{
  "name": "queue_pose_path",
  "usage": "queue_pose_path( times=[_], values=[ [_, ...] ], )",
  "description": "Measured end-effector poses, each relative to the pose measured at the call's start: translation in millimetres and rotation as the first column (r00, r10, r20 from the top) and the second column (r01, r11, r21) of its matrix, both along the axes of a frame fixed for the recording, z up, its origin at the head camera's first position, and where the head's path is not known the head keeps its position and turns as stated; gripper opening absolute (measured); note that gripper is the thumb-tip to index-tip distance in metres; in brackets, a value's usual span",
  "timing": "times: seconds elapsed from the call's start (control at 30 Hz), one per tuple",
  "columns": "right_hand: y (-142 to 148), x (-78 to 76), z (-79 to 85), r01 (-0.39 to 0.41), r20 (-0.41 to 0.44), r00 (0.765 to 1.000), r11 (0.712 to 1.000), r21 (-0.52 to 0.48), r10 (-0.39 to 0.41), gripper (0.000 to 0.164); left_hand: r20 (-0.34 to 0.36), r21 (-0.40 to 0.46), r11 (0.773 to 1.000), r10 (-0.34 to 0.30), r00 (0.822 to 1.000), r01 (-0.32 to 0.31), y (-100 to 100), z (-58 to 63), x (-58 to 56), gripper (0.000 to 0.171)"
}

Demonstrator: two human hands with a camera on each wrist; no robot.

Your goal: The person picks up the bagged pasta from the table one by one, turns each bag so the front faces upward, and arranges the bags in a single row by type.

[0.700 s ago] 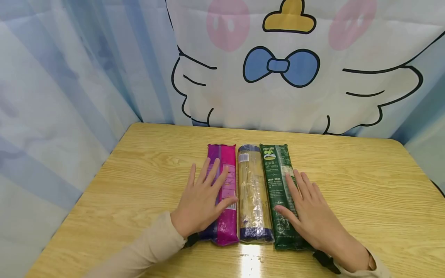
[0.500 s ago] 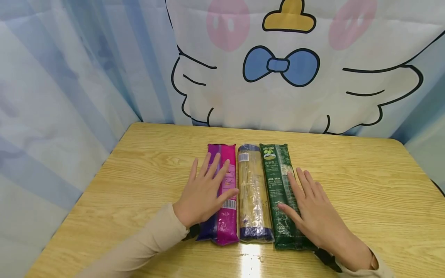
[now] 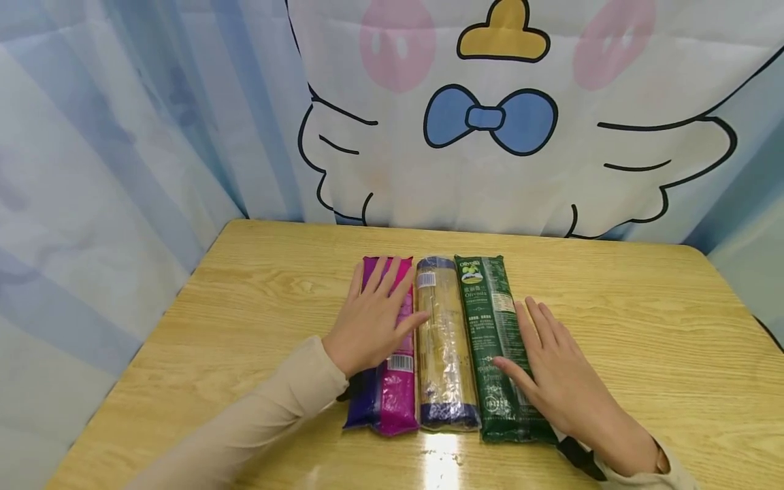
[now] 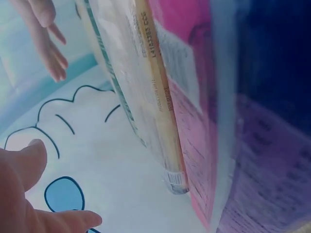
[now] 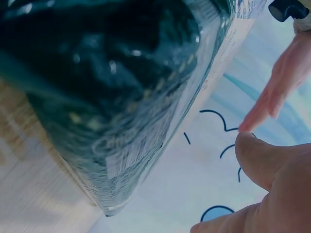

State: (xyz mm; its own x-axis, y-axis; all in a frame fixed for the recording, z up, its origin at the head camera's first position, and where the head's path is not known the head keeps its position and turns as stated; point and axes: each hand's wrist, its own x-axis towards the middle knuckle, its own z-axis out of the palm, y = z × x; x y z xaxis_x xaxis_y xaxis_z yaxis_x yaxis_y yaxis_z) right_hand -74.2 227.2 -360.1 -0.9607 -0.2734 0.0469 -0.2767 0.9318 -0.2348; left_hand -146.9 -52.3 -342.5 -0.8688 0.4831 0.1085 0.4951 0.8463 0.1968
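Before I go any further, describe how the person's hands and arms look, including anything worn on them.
The left hand and right hand are both bare, with no gloves. The left arm wears a plain beige fabric sleeve reaching the wrist; a matching beige cuff shows on the right. A small black device sits at the left wrist, and a black strap-like piece at the right.

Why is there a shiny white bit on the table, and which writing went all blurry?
Head view: white glare on the table, probably reflected light; left wrist view: writing blurred on the pink and purple packet; right wrist view: print smeared on the green packet, with little shiny spots.
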Motion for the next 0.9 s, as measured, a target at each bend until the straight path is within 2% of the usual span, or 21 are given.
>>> queue_pose_path(
  times=[0.2,0.4,0.67,0.9],
  values=[
    [0.4,0.0,0.6,0.007,0.006,1.0,1.0,-0.027,-0.007,0.09,0.005,0.001,1.0,-0.014,1.0,0.014,7.2,-0.3,-10.2,0.076],
    [0.1,-3.4,2.3,0.034,0.051,0.998,0.996,-0.088,-0.029,0.091,0.01,0.056,0.998,-0.026,1.0,0.025,14.3,-0.1,-24.9,0.072],
    [0.8,-5.3,0.7,0.08,0.086,0.994,0.986,-0.144,-0.068,0.091,0.072,0.067,0.995,-0.075,0.995,0.071,27.9,0.5,-39.9,0.071],
    [3.1,-7.7,-1.4,0.09,0.091,0.993,0.977,-0.193,-0.074,0.087,0.076,0.083,0.99,-0.117,0.99,0.11,42.5,-3.0,-56.2,0.07]
  ],
)
